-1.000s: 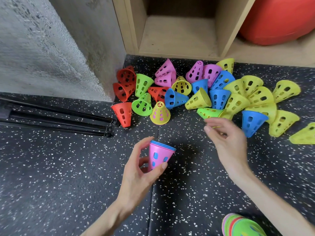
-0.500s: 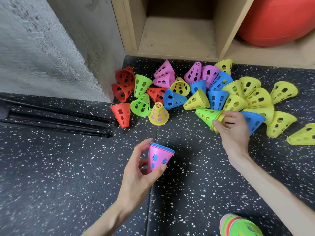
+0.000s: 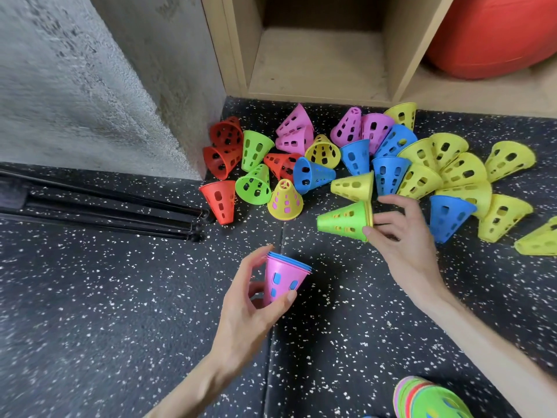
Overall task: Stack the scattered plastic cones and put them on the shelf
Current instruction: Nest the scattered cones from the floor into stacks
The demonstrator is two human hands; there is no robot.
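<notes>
Cones pile (image 3: 376, 164) overlapping, stack (image 3: 431, 399) cut off bottom-rt, count unclear

Gym or sports room, speckled rubber floor (image 3: 90, 327), big red exercise ball (image 3: 494, 34), training cones (image 3: 422, 164)

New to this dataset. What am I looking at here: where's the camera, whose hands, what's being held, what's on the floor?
There is no machine here: a person works with bare hands. The one camera sits on their head, looking forward and down, so the arms enter from the bottom.

The left hand holds a small nested stack of cones, pink outside with blue rims showing, wide end up. The right hand grips a green cone by its wide rim, narrow end pointing left; a yellow one seems nested inside.

The speckled black floor holds a scattered pile of cones: red, green, pink, yellow, blue. Behind is the wooden shelf. Another stack shows at the bottom edge.
</notes>
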